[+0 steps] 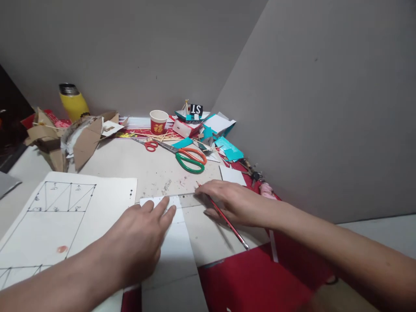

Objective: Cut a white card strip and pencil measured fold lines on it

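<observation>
My left hand (139, 234) lies on a long white strip of card (173, 264). Its fingers are spread, their tips near the strip's far end, and it grips nothing. Faint pencil lines cross the strip. To the right, my right hand (224, 199) is closed round a red pencil (229, 223), whose point sticks out past the fingers to the upper left. A thin, straight edge runs between the two hands; what it belongs to I cannot make out. Left of my left hand, a white sheet (107, 225) carries a drawn frame with diagonal lines and handwritten numbers, partly hidden by my forearm.
Orange-and-green-handled scissors (190, 160) and smaller red scissors (150, 146) lie ahead. Behind are a red-and-white paper cup (159, 122), thin wooden sticks (162, 136) and teal card scraps (229, 148). Cut cardboard (87, 143) and a yellow bottle (74, 104) stand at left. Grey walls (308, 108) border the table.
</observation>
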### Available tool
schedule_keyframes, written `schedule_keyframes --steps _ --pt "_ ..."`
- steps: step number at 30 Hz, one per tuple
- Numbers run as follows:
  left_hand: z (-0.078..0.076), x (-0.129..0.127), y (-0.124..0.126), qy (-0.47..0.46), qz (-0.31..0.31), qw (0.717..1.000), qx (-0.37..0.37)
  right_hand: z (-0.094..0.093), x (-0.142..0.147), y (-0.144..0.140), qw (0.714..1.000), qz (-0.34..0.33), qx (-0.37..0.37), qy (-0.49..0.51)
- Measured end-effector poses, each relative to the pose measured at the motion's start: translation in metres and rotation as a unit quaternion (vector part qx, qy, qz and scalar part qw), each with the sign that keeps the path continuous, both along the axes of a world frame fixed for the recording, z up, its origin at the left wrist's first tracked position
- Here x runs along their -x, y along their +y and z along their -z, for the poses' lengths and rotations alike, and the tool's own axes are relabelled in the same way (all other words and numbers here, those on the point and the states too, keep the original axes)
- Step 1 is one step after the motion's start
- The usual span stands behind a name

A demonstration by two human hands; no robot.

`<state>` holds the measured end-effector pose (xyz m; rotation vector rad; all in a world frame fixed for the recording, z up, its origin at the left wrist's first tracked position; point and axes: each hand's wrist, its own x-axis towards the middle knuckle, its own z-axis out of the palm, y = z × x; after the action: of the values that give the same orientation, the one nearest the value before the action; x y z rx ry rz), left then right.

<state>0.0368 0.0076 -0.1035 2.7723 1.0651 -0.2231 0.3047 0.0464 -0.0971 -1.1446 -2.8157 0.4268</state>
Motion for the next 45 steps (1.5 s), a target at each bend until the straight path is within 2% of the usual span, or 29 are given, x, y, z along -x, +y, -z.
schedule_keyframes --steps 4,7,9,15,19,23,27,31,36,39,45 --pt "-0.014 0.017 0.019 -0.093 -0.047 0.993 0.061 0.007 -0.003 -0.014 0.999 0.023 -0.011 -0.033" --pt "-0.016 0.033 0.041 -0.121 -0.156 0.975 0.099 0.008 -0.001 -0.017 0.998 0.031 -0.021 -0.058" --pt "-0.014 0.042 0.052 -0.136 -0.184 0.965 0.126 0.006 0.001 -0.017 0.997 0.025 -0.023 -0.076" --pt "-0.003 0.049 0.059 -0.158 -0.177 0.956 0.174 0.006 -0.003 -0.019 0.995 0.006 -0.043 -0.091" --pt "0.001 0.048 0.059 -0.162 -0.178 0.953 0.185 0.009 -0.009 -0.019 0.998 0.008 -0.038 -0.042" --pt "0.002 0.047 0.059 -0.161 -0.185 0.950 0.192 0.004 -0.014 -0.021 1.000 -0.009 -0.018 0.006" --pt "0.000 0.047 0.058 -0.166 -0.187 0.946 0.205 -0.007 -0.013 -0.029 0.993 0.040 -0.001 0.113" --pt "-0.003 0.048 0.057 -0.180 -0.178 0.941 0.224 -0.016 -0.005 -0.041 0.958 0.135 0.084 0.239" --pt "0.000 0.048 0.059 -0.209 -0.161 0.928 0.263 -0.013 0.010 -0.054 0.870 0.214 0.245 0.371" --pt "0.002 0.047 0.059 -0.227 -0.164 0.917 0.284 -0.003 0.015 -0.058 0.832 0.244 0.265 0.421" --pt "0.003 0.048 0.059 -0.274 -0.167 0.874 0.365 0.010 0.018 -0.065 0.801 0.296 0.279 0.438"
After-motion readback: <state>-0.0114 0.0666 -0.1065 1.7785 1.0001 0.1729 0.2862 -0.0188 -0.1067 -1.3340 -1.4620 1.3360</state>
